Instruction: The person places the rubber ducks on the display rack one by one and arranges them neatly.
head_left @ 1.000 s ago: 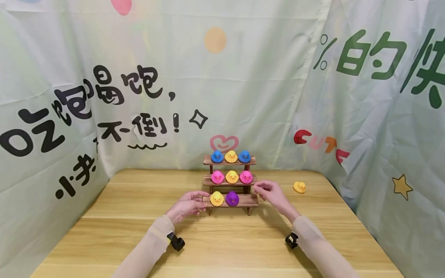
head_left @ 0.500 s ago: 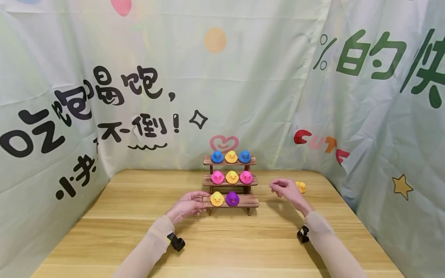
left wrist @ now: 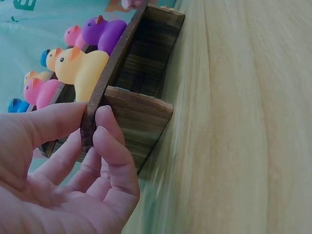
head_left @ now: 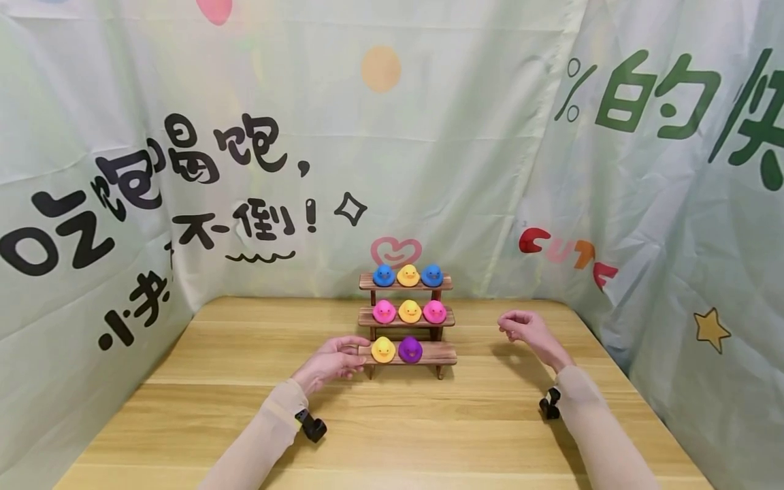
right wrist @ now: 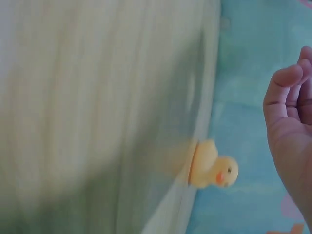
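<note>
A three-step wooden display stand (head_left: 439, 352) bears small rubber ducks. My left hand (head_left: 331, 362) pinches the left end of its bottom step, thumb on top and fingers below, as the left wrist view shows. Right beside that grip sits a yellow duck (left wrist: 82, 68), then a purple duck (head_left: 410, 349); the step's right end is bare. My right hand (head_left: 534, 336) hovers over the table to the right, fingers loosely bent around nothing. One more yellow rubber duck (right wrist: 207, 165) stands on the table close to it; the hand hides this duck in the head view.
The middle step holds a pink duck (head_left: 384, 311), a yellow one and another pink one. Up top are two blue ducks around a yellow duck (head_left: 408, 275). Behind the wooden table (head_left: 392, 422) hangs a printed cloth (head_left: 453, 170), also along both sides.
My right hand has moved rightward, away from the stand's right side, to the place of the lone yellow duck, which it now covers in the head view. My left hand has stayed put.
</note>
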Available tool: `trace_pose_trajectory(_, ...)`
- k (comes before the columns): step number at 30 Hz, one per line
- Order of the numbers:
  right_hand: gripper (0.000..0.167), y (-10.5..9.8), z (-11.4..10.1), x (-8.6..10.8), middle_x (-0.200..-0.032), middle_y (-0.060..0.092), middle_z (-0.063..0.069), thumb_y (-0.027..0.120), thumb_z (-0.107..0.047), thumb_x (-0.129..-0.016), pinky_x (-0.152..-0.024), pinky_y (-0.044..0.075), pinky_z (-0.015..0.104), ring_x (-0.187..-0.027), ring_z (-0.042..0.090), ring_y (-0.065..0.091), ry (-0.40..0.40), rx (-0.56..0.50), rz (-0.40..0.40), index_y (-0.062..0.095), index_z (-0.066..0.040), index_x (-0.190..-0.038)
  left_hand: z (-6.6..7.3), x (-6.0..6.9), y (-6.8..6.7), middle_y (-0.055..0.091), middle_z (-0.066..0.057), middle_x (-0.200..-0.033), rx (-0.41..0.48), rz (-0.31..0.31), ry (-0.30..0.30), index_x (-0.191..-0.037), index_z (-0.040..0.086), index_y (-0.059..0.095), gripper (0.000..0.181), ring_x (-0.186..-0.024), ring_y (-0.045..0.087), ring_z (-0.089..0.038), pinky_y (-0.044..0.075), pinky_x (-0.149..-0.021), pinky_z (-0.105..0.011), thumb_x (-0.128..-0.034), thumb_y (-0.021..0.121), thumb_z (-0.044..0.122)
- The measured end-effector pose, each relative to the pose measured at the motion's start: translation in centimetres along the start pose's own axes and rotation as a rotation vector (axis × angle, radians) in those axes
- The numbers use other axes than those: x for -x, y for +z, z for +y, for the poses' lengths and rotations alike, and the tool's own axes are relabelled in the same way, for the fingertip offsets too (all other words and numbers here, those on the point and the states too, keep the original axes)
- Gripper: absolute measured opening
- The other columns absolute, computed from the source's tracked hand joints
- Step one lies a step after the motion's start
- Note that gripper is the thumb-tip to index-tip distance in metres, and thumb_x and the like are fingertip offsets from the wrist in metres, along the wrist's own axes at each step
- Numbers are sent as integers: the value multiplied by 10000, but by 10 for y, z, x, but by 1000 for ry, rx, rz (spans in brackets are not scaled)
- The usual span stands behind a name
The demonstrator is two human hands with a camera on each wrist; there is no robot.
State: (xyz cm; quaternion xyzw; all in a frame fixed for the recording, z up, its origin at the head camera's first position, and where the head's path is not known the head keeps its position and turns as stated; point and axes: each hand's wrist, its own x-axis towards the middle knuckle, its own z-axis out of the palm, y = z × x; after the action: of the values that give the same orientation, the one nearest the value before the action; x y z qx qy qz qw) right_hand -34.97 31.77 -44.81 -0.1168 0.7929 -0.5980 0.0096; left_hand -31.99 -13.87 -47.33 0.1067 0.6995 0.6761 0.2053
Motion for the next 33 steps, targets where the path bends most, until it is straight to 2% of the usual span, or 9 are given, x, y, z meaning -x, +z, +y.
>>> trace_pose_trajectory(2, 83, -8, 0, 0, -830, 646, -62, 618, -179, -970, -712, 548, 269, -747, 97, 588, 13, -17, 3, 684, -133, -950, 1, 1, 0, 655, -60, -990, -1, -1, 1, -1301, 33, 565, 408, -791, 643, -161, 512, -636, -242, -902, 653, 41)
trace_pose_trajectory(4, 83, -16, 1, 1, -835, 649, -65, 615, -175, -971, -713, 547, 257, -757, 101, 593, 24, -31, 6, 688, -165, -934, 1, 1, 0, 655, -57, -987, 0, -3, 1, -1302, 32, 564, 409, -792, 643, -161, 514, -637, -242, -903, 653, 42)
trace_pose_trajectory(10, 88, -35, 2, 5, -847, 637, -54, 609, -201, -975, -748, 549, 280, -791, 112, 603, 62, -2, 10, 681, -180, -930, 2, 1, 0, 653, -49, -978, 0, 0, 5, -1296, 35, 568, 395, -794, 645, -163, 512, -637, -243, -908, 648, 44)
trace_pose_trajectory(15, 137, -48, 6, 8, -896, 628, -36, 596, -212, -982, -765, 553, 293, -833, 127, 603, 79, 46, 37, 666, -94, -991, 2, 2, 0, 654, -46, -974, -4, 3, 11, -1293, 39, 573, 389, -791, 647, -159, 512, -632, -243, -911, 645, 43)
trace_pose_trajectory(19, 271, -55, 10, 11, -953, 655, -50, 596, -236, -982, -805, 552, 300, -860, 109, 598, 103, 72, 69, 631, 16, -1076, 1, 1, 0, 656, -49, -977, -10, 1, 10, -1293, 37, 573, 390, -791, 647, -159, 515, -631, -241, -911, 647, 47)
trace_pose_trajectory(26, 438, -66, 15, 11, -995, 699, -114, 656, -244, -949, -828, 558, 328, -881, 70, 633, 94, 134, 115, 600, 105, -1207, 2, 1, 1, 657, -66, -1006, -10, 3, 10, -1294, 42, 573, 397, -793, 646, -161, 511, -629, -237, -905, 654, 49)
trace_pose_trajectory(33, 538, -68, 21, 8, -1219, 670, 115, 660, -211, -946, -872, 551, 294, -869, -66, 595, 132, 214, 99, 504, 120, -1340, 2, 2, 1, 654, -59, -996, -22, 9, 4, -1295, 42, 570, 393, -801, 645, -164, 518, -636, -241, -910, 647, 52)
